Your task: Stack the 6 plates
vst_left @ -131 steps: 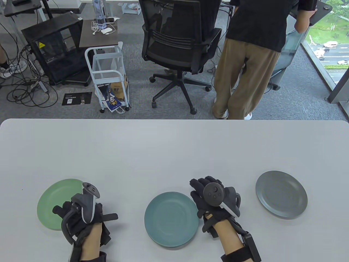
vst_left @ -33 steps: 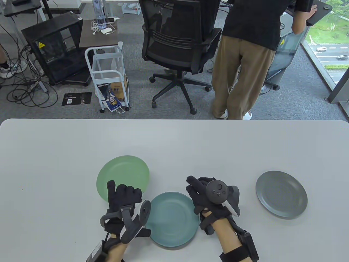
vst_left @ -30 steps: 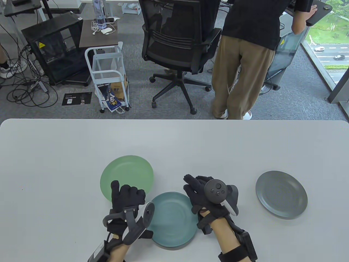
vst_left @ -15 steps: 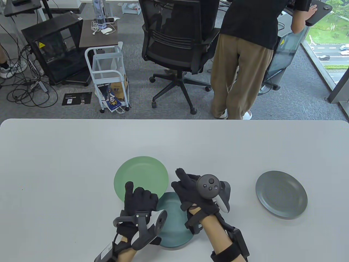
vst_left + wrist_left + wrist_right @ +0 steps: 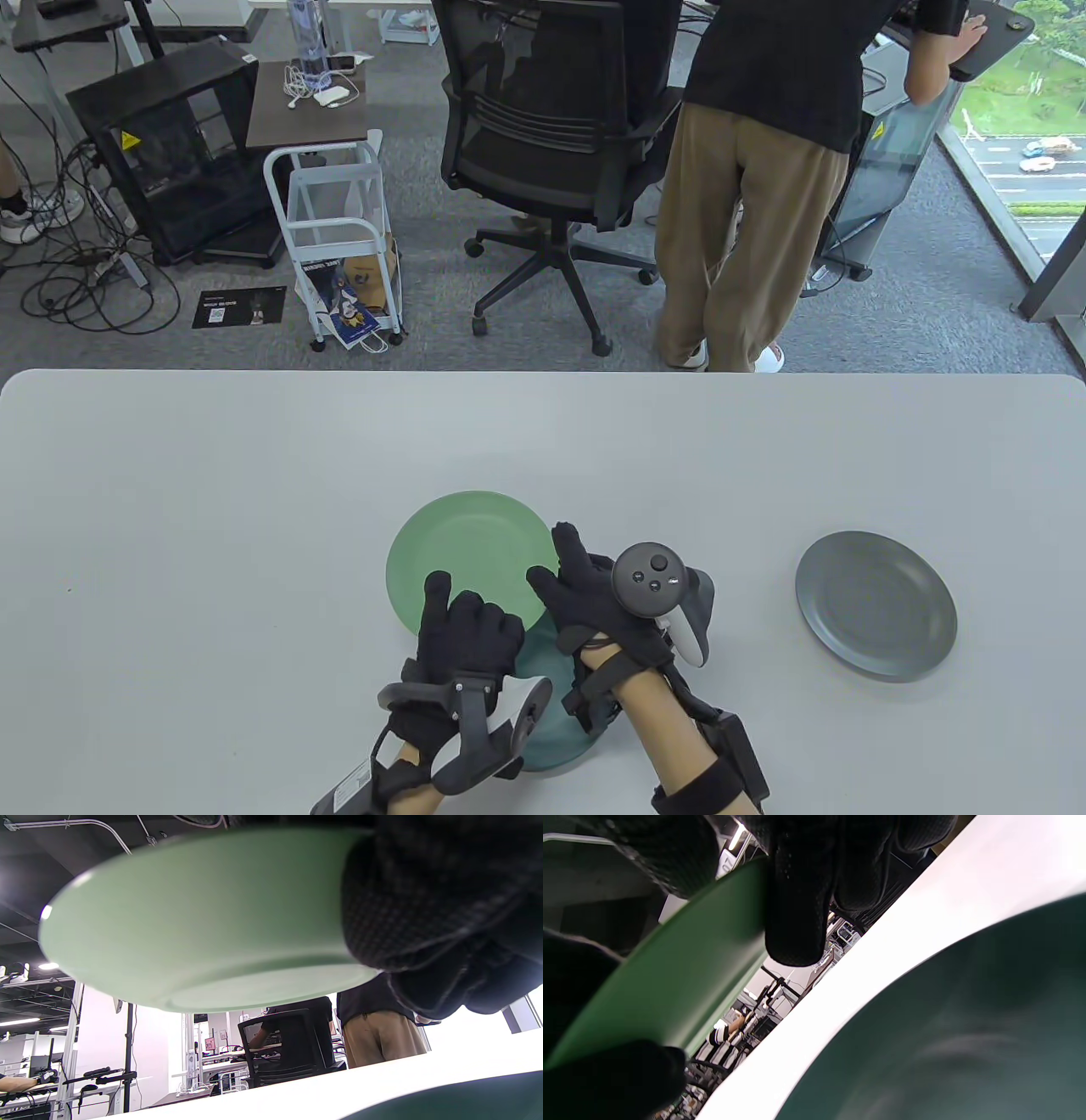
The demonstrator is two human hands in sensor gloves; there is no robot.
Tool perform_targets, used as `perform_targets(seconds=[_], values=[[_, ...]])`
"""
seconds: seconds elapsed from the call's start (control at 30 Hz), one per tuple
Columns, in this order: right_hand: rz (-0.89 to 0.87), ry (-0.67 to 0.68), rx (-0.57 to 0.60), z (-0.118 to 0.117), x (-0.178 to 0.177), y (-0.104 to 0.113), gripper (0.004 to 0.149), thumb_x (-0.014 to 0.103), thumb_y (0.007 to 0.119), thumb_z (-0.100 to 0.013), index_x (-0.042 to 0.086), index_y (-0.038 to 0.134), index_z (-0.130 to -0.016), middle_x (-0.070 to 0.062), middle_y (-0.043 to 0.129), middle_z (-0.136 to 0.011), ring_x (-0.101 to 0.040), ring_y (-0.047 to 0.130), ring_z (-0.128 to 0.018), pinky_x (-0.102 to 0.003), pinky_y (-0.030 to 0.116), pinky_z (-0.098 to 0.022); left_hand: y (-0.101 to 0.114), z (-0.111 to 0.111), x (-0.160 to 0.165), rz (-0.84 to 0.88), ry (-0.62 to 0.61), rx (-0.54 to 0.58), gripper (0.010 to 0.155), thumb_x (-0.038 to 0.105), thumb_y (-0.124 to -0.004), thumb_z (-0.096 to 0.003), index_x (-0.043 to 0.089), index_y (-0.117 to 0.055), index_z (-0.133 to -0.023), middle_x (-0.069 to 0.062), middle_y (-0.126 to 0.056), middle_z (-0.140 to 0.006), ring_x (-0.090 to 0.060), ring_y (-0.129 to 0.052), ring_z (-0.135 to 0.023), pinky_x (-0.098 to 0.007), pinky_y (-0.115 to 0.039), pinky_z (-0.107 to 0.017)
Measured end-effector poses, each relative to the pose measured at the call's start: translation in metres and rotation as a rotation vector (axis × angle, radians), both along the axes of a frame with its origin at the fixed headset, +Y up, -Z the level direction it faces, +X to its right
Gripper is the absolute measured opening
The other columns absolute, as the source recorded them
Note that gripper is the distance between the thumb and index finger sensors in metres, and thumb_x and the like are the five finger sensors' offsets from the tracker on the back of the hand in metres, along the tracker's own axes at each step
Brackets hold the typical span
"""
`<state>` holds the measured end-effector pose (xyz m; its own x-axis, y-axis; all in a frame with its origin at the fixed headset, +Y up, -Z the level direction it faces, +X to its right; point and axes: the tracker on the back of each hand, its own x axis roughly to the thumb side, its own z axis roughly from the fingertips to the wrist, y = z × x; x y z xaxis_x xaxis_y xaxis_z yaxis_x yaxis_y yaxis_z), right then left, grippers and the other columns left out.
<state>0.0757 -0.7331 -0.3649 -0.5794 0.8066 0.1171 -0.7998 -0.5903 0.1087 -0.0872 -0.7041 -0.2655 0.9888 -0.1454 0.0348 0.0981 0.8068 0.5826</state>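
My left hand (image 5: 462, 632) grips the near edge of a light green plate (image 5: 471, 548), thumb on top and fingers underneath, and holds it tilted just above the table. Its pale underside fills the left wrist view (image 5: 203, 925), with my gloved fingers (image 5: 424, 912) under it. My right hand (image 5: 585, 594) holds the plate's right rim; its fingers (image 5: 797, 899) lie against the green rim (image 5: 683, 976). A teal plate (image 5: 551, 730) lies on the table below both hands, mostly hidden, and shows large in the right wrist view (image 5: 946, 1027). A grey plate (image 5: 876, 604) lies alone to the right.
The white table (image 5: 254, 475) stretches far to the left and back. Beyond its far edge stand an office chair (image 5: 560, 144), a person (image 5: 764, 170) and a small white cart (image 5: 339, 238).
My left hand has carried the green plate from the left to over the teal plate's far edge. My right hand moved left and took its right rim.
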Motion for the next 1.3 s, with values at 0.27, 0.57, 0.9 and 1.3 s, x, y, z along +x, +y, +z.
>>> perform_targets(seconds=[0.27,0.57,0.9,1.3], values=[[-0.044,-0.058,-0.018,0.001,0.001,-0.002,0.061,0.039,0.073,-0.056,0.011,0.048,-0.104,0.003,0.096,-0.071,-0.024,0.073,-0.09,-0.055,0.047,-0.076,-0.002,0.0,0.002,-0.018,-0.01,-0.022,0.036,0.045,-0.102,-0.0248,0.036,-0.092,-0.058,0.014,-0.095,-0.055,-0.004,-0.088,-0.077,-0.046,-0.047,-0.088],[-0.019,-0.121,0.007,-0.001,0.014,0.0,0.056,0.035,0.073,-0.055,0.013,0.052,-0.103,0.001,0.097,-0.069,-0.024,0.075,-0.088,-0.055,0.048,-0.075,-0.002,-0.002,-0.006,0.072,-0.125,-0.133,0.049,0.062,-0.086,-0.0275,0.044,-0.086,-0.073,0.02,-0.094,-0.074,-0.005,-0.081,-0.091,-0.048,-0.038,-0.091],[-0.008,-0.13,-0.052,-0.009,0.036,-0.004,0.054,0.032,0.07,-0.055,0.016,0.052,-0.104,0.001,0.096,-0.07,-0.026,0.073,-0.089,-0.056,0.046,-0.075,0.007,-0.012,-0.042,0.325,-0.15,-0.186,0.051,0.065,-0.079,-0.0302,0.044,-0.085,-0.076,0.019,-0.092,-0.08,-0.007,-0.077,-0.096,-0.049,-0.033,-0.092],[0.094,0.021,-0.086,-0.011,0.033,-0.01,0.051,0.031,0.068,-0.055,0.023,0.056,-0.104,0.0,0.094,-0.073,-0.027,0.07,-0.091,-0.057,0.043,-0.076,-0.022,-0.037,-0.108,0.728,-0.03,-0.268,0.045,0.058,-0.075,-0.0373,0.043,-0.082,-0.079,0.019,-0.092,-0.079,-0.006,-0.077,-0.095,-0.046,-0.03,-0.092]])
